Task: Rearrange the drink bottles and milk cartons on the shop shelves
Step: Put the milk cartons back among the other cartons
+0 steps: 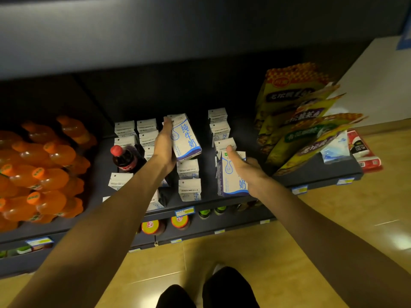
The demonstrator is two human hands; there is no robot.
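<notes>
White-and-blue milk carton (186, 137) is lifted clear of the shelf in the left hand (165, 146), tilted, grip wrapped round its side with the thumb up along the edge; a second carton (232, 174) is held by the right hand (245, 168), grip closed on its right face, thumb on top, base near the shelf's front lip. Risks: the left carton is held one-sided and tilted, so it could slip or clip the upright cartons (189, 174) right below and topple that row. The right carton sits close to the edge (222, 202); a careless release could tip it onto the floor. The cola bottle (124, 158) stands just beside the left forearm, so an elbow sweep could knock it into neighbouring cartons. Shelf is dark metal, flat, with price tags (184, 211) along the lip; orange drink bottles (44, 170) are packed at left, snack bags (300, 121) lean at right, jars sit on the tier below. Floor (333, 218) is glossy tan tile, lighting dim.
</notes>
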